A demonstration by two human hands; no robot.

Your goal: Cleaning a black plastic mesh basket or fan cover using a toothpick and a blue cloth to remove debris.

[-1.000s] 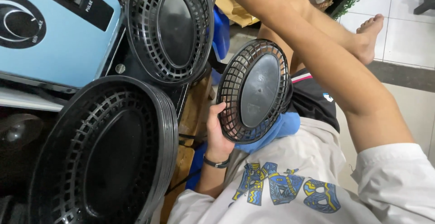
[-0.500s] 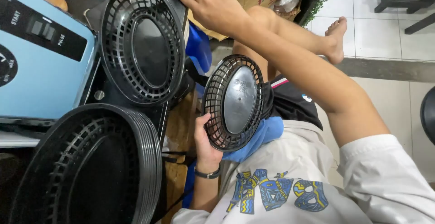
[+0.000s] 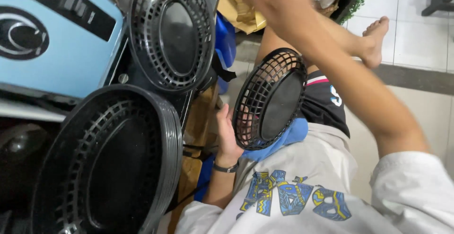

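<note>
While cupped by left-hand fingers [image 3: 226, 120], black basket [image 3: 269, 99].

Soft, even daylight fills the scene, brightest on the pale tiled floor [image 3: 416, 40] at the upper right, where no hard shadows fall. The raised right hand [image 3: 276, 0] is smeared by motion blur, its fingers indistinct. The small black oval plastic basket [image 3: 270, 99] held by the left hand [image 3: 228, 137] stays fairly sharp, with a dull sheen on its flat centre. The stack of large black oval baskets [image 3: 113, 163] at lower left sinks into shadow, slightly stretched towards the frame edge.
</note>
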